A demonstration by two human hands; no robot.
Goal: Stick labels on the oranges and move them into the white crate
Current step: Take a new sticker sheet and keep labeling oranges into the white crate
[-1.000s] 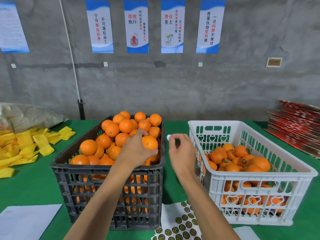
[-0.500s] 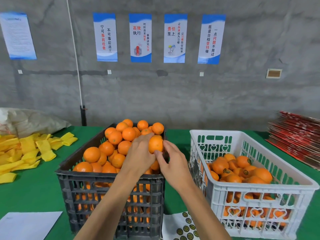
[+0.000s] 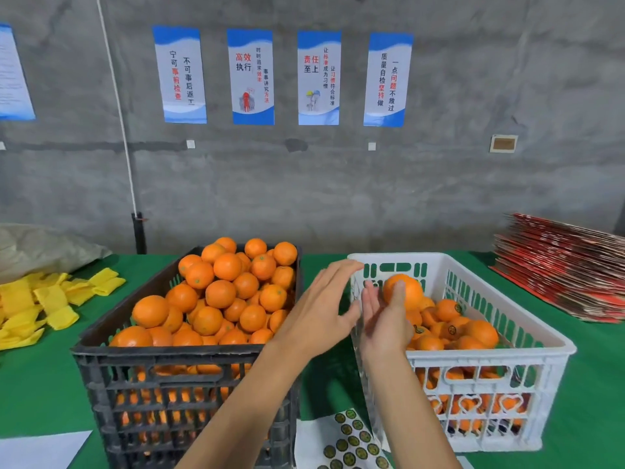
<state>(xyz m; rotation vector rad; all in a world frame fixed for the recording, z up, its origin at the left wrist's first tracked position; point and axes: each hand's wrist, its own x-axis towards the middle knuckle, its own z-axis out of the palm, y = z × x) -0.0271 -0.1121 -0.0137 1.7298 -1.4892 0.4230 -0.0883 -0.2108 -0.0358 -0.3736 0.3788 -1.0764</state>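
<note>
- Above the near-left corner of the white slotted plastic crate (image 3: 554,350), a round orange (image 3: 406,288) sits at the right hand's (image 3: 385,326) fingertips (image 3: 399,292), which curl round it.
- Just beside it, the left hand (image 3: 321,313) has straight, spread fingers and holds nothing.
- Left stands the black plastic crate (image 3: 101,370) heaped with oranges.

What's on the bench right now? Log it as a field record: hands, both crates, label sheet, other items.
left hand: left hand open, fingers straight, holding nothing, between the crates
right hand: right hand holds an orange above the white crate
black crate: black crate heaped with oranges, no labels visible
white crate: white crate partly filled; several oranges show dark round labels
label sheet: label sheet on the green table, in front between the crates
other: yellow foam sleeves at left, red flat stack at right
</note>
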